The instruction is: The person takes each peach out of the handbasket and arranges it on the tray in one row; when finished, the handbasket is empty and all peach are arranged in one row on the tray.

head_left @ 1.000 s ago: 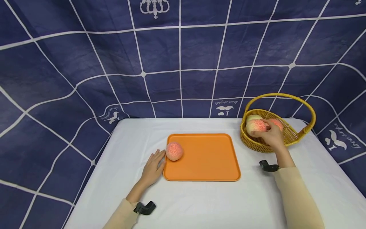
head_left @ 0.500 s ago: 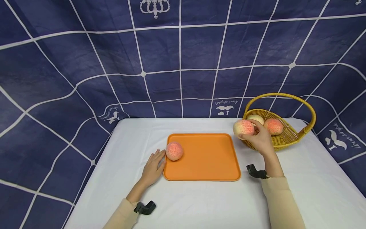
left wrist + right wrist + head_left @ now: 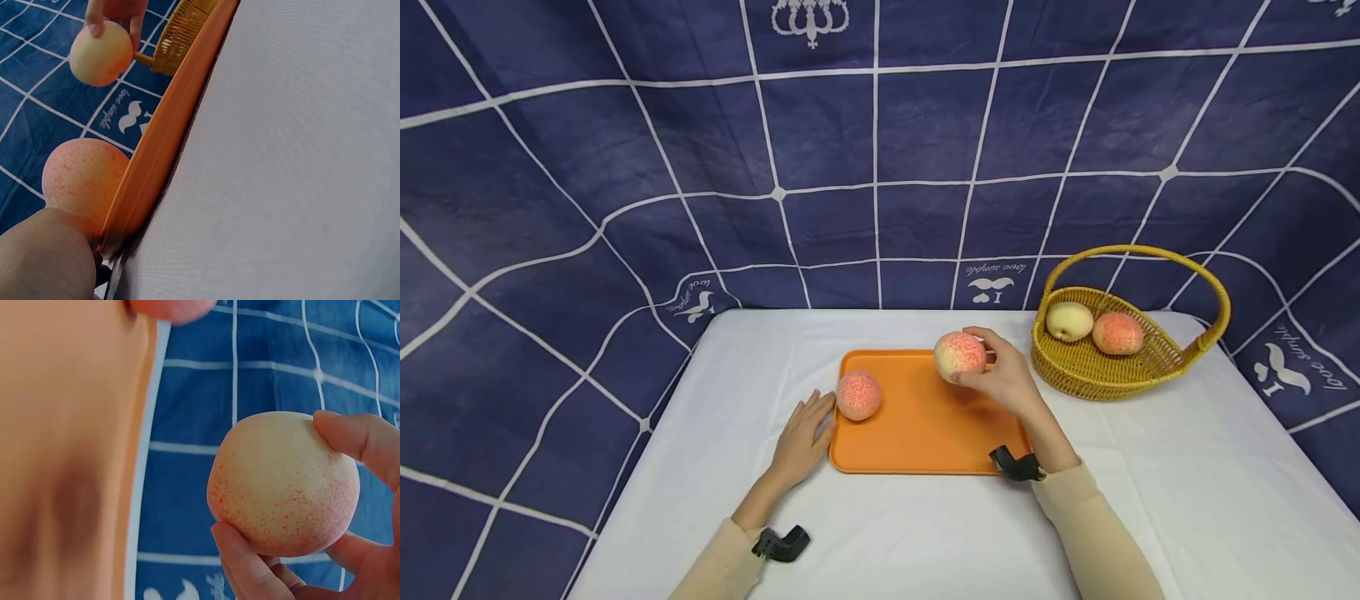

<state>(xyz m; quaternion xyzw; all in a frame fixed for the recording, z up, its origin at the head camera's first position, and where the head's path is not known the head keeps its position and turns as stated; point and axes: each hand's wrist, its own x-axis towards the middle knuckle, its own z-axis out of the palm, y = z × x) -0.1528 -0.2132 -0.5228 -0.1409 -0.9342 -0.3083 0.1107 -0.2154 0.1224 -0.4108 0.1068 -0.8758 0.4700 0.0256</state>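
Held peach [image 3: 959, 355], raised above the right half of the orange tray [image 3: 917, 448], is judged light and fairly firm, its speckled skin probably not slippery; a gentle hold round the widest part should serve. Left to right: left hand [image 3: 802, 442] lies palm down, fingers straight and slightly spread, tips at the tray's left edge, just beside a second peach [image 3: 859, 396]; right hand [image 3: 1009, 379], well apart from it, reaches in from the near right, clamped on the held peach, thumb on the near side, fingers far.
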